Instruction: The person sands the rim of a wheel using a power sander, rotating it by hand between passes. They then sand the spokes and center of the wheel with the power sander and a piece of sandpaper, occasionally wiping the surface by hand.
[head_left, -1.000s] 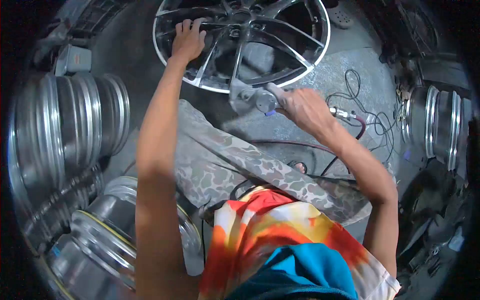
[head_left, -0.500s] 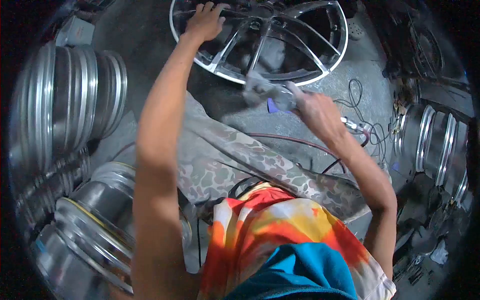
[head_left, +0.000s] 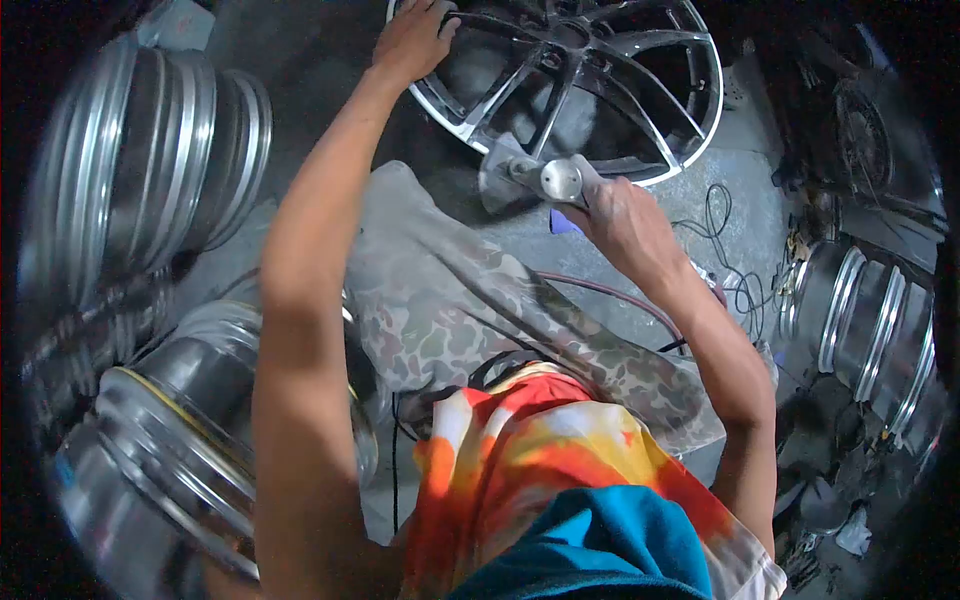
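A spoked wheel rim (head_left: 573,75) with a bright outer lip is at the top centre. My left hand (head_left: 415,42) rests on the left edge of this rim, its fingers bent over the lip at the top of the view. Wrapped round a sander-like power tool (head_left: 561,181), my right hand (head_left: 630,222) is just below the rim's lower edge. The tool's grey disc (head_left: 503,175) lies at or very near that edge; contact is hard to tell. A purple part (head_left: 563,222) shows under the tool.
Stacked metal wheels stand at the upper left (head_left: 150,150), lower left (head_left: 180,420) and right (head_left: 870,320). A red hose (head_left: 610,291) and a thin black cable (head_left: 715,225) lie on the floor. My camouflage-clad legs (head_left: 440,290) are below the rim.
The rim appears further right and shows more of its hub. The tool has turned so that its round metal top faces up, still in my right hand. My left hand stays at the rim's left edge.
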